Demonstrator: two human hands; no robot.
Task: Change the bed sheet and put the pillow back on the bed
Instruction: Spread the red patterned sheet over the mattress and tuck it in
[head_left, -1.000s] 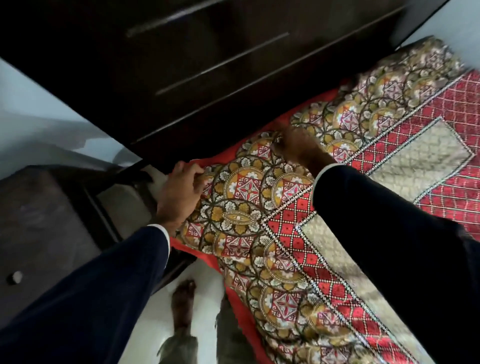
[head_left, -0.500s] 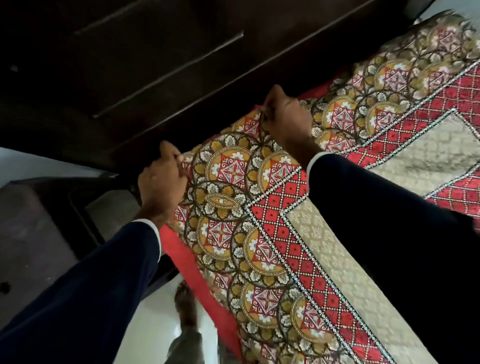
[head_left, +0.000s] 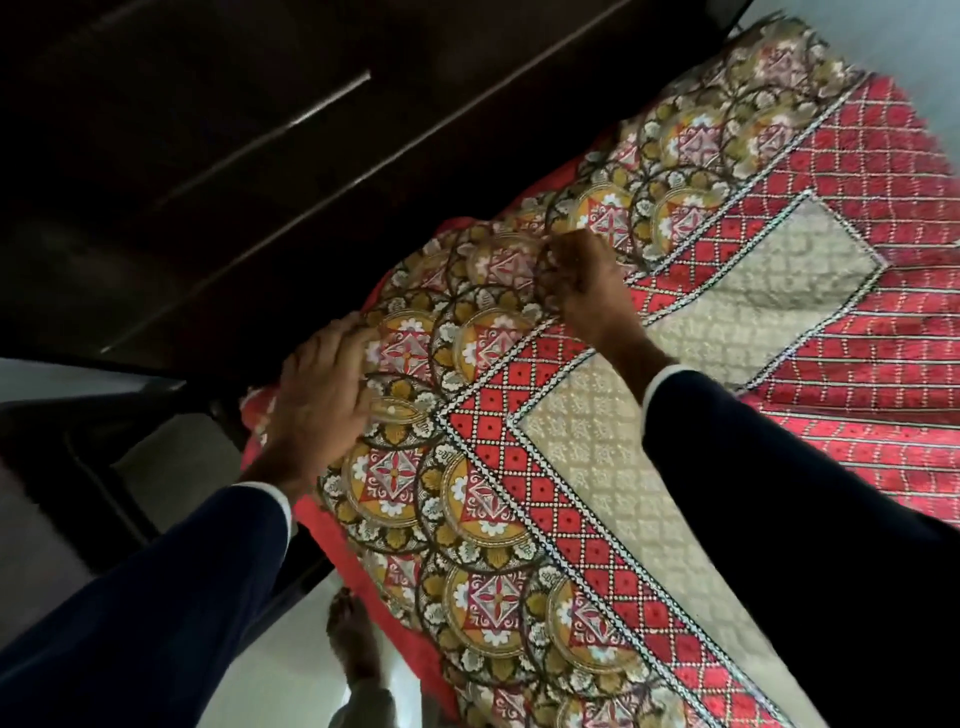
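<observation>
No text, label, brand, number or sign can be read anywhere; the bed sheet (head_left: 545, 467) carries only ornamental patterns.

Dark navy sleeves (head_left: 156, 597), white cuffs (head_left: 655, 376), bare foot (head_left: 353, 639)

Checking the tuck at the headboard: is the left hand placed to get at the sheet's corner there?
Probably yes. The left hand already lies on the patterned sheet at its corner beside the dark headboard, with nothing between them. The right hand works farther along the same edge.

bed (head_left: 270, 415) | patterned sheet (head_left: 597, 467) spread on top, w/ both hands
</observation>
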